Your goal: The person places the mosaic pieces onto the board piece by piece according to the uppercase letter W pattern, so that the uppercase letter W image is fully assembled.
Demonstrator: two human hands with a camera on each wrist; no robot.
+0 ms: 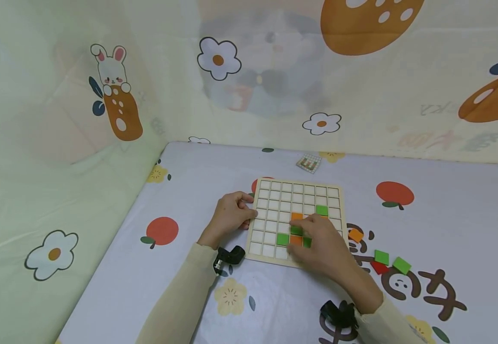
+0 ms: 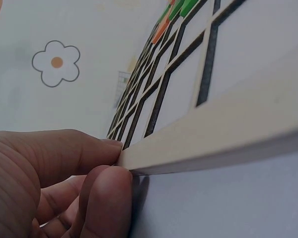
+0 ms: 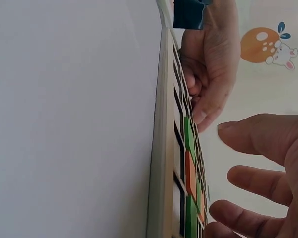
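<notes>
Grid board: pale, square-celled, lying on the white printed surface, just right of and below the middle of the head view.
Left hand: at the board's left edge, thumb and finger pinching the rim.
Right hand: over the board's lower right part, thumb and fingers spread apart, gripping nothing; whether a fingertip touches a tile, I cannot tell.
Tiles in the cells: a green tile above the right hand, an orange tile by its fingertips, a lower-left green tile; others partly hidden.
Loose tiles: right of the board, one orange, two green, one red.
Small card: beyond the board's top edge, bearing a printed grid.
</notes>
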